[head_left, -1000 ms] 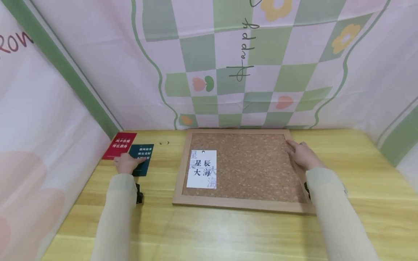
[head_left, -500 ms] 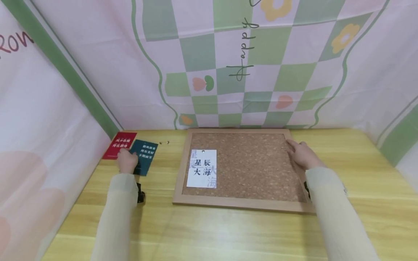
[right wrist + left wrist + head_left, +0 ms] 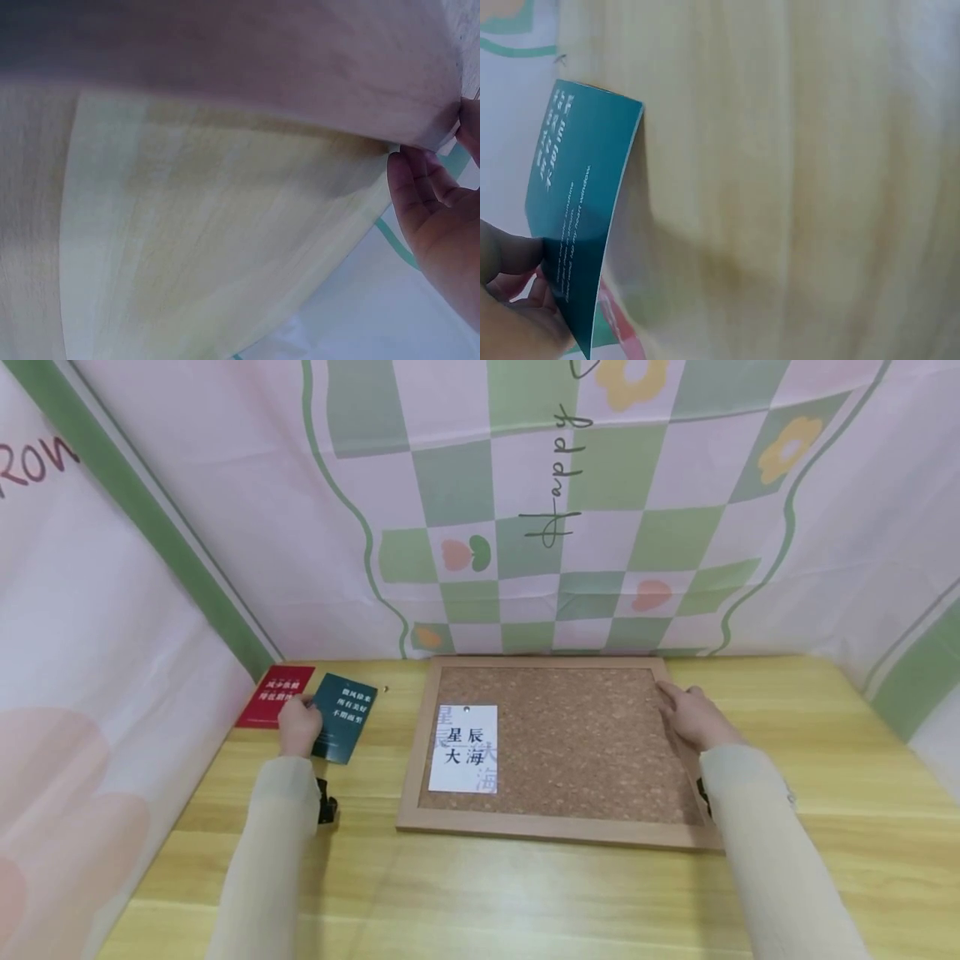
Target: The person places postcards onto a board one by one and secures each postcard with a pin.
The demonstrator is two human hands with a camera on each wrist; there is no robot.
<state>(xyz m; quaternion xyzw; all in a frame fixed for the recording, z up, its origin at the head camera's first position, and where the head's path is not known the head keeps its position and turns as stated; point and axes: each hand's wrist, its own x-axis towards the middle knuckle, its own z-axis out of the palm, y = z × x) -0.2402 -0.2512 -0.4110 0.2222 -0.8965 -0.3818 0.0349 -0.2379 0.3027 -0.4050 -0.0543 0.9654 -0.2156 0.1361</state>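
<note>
My left hand (image 3: 300, 727) pinches a dark green card (image 3: 345, 718) with white lettering by its left edge. In the left wrist view the thumb lies on the card's printed face (image 3: 585, 187), and the card tilts above the wooden table. A red card (image 3: 276, 689) lies just behind that hand, partly covered by it. My right hand (image 3: 697, 714) grips the right side of a wood-framed cork board (image 3: 585, 743) near its far corner; in the right wrist view its fingertips meet the frame (image 3: 300, 67). A white card (image 3: 462, 749) with black lettering lies on the board's left part.
A small pin-like piece (image 3: 386, 688) lies on the table (image 3: 525, 893) just beyond the green card. Behind the board stands a patterned fabric backdrop (image 3: 525, 468), and another fabric wall (image 3: 112, 635) borders the table's left side.
My left hand has lifted the green card off the red one and carried it slightly right, so it now covers one of two small pieces. The right hand and board have stayed put.
</note>
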